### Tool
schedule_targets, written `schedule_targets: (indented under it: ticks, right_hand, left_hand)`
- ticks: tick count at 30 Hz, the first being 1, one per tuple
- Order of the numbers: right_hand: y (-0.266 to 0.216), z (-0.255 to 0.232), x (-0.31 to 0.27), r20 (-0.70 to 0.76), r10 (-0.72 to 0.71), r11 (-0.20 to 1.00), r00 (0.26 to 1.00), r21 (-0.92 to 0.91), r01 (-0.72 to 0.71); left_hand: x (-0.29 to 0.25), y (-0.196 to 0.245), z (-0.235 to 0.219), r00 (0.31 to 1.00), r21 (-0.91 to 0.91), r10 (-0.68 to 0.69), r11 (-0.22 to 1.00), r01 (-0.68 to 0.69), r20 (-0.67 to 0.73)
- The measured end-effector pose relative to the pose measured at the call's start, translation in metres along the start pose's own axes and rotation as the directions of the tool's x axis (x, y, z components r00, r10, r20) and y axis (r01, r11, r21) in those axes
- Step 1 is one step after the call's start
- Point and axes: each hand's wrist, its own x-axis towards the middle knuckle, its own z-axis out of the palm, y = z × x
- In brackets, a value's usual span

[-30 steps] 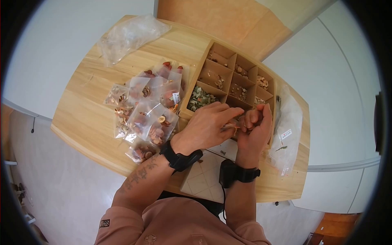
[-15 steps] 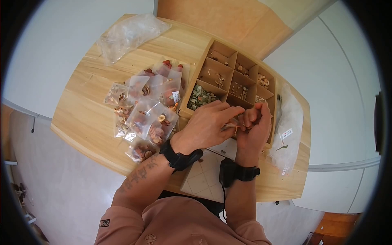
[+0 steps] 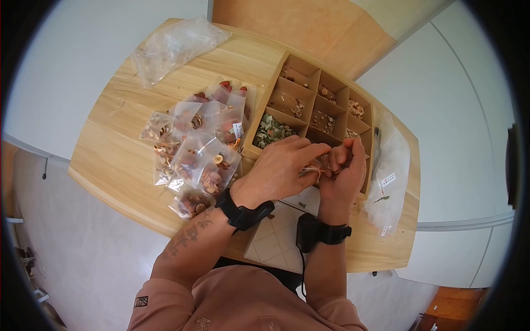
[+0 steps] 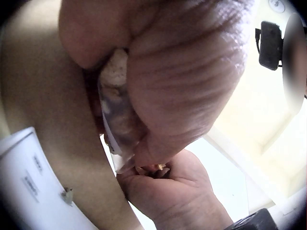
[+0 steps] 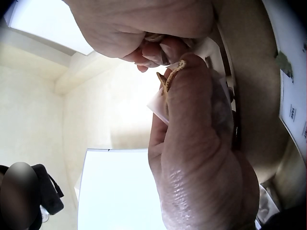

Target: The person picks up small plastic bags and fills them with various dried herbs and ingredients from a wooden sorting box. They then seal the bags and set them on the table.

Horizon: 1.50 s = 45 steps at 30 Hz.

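My left hand (image 3: 279,168) grips a small translucent drawstring pouch (image 4: 114,110) whose pale contents show through its side. A tan cord (image 5: 173,75) loops over the left thumb at the pouch's mouth. Close against it, my right hand (image 3: 343,172) has its fingers curled at the pouch's top end, with a beige bit showing inside them in the right wrist view. Both hands are over the near side of a divided box (image 3: 251,153), hiding its closest compartments. Green dried leaves (image 3: 273,131) fill the near left compartment; other compartments hold small dried pieces.
Several filled clear pouches (image 3: 199,149) lie heaped left of the box. An emptied-looking plastic bag (image 3: 179,47) is at the far left of the table (image 3: 118,127); another bag (image 3: 393,179) with labels lies to the right. A white gridded box (image 3: 270,243) sits below the wrists.
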Motion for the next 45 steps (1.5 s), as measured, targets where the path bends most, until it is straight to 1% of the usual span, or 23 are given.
schedule_targets:
  ticks: [10, 13, 19, 45]
  right_hand:
    - [0.0006, 0.0005, 0.0001, -0.008, 0.002, 1.000, 1.000, -0.003, -0.002]
    - [0.0015, -0.0002, 0.0005, -0.006, 0.000, 1.000, 1.000, -0.001, 0.000]
    - [0.0026, -0.0021, 0.0015, 0.009, -0.002, 1.000, 1.000, 0.007, 0.002]
    - [0.0036, -0.0024, 0.0013, 0.006, 0.010, 1.000, 1.000, 0.011, -0.010]
  left_hand:
    - [0.0002, 0.0009, -0.0013, 1.000, -0.006, 0.000, 1.000, 0.000, 0.003]
    - [0.0004, 0.0023, -0.0024, 1.000, -0.009, -0.018, 1.000, 0.018, 0.021]
    - [0.0003, 0.0025, -0.0019, 1.000, 0.003, -0.006, 1.000, 0.006, 0.003]
    - [0.0011, 0.0031, -0.0032, 1.000, 0.009, -0.011, 1.000, 0.011, 0.027]
